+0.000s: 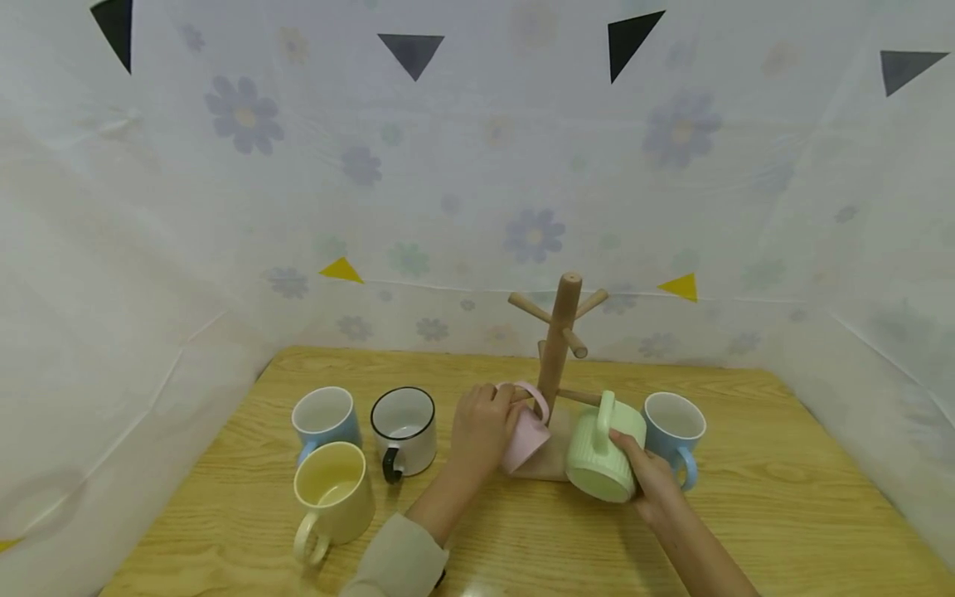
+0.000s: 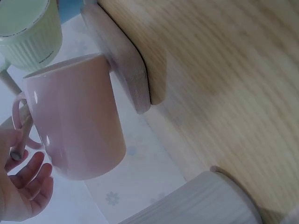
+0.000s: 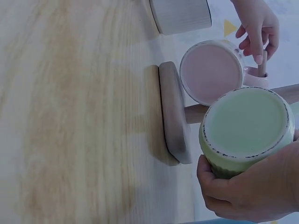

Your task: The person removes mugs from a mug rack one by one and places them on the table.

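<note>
A wooden mug tree point(image 1: 561, 340) stands on the table with several pegs. On its lower left peg a pink mug point(image 2: 77, 116) hangs by its handle, tilted. My left hand point(image 1: 481, 427) is at that peg's end, thumb and finger pinching the peg tip point(image 2: 17, 153) beside the pink handle; the other fingers are loosely bent. My right hand point(image 1: 651, 479) grips a pale green ribbed mug point(image 1: 603, 468) round its body, base toward me and handle up. The green mug is off the table, close to the lower right peg point(image 1: 580, 397).
Right of the green mug stands a blue mug point(image 1: 675, 427), partly behind my hand. At left stand another blue mug point(image 1: 339, 419), a white mug with a black rim point(image 1: 418, 444) and a yellow mug point(image 1: 351, 506). A patterned curtain point(image 1: 477, 182) encloses the wooden table point(image 1: 224, 514).
</note>
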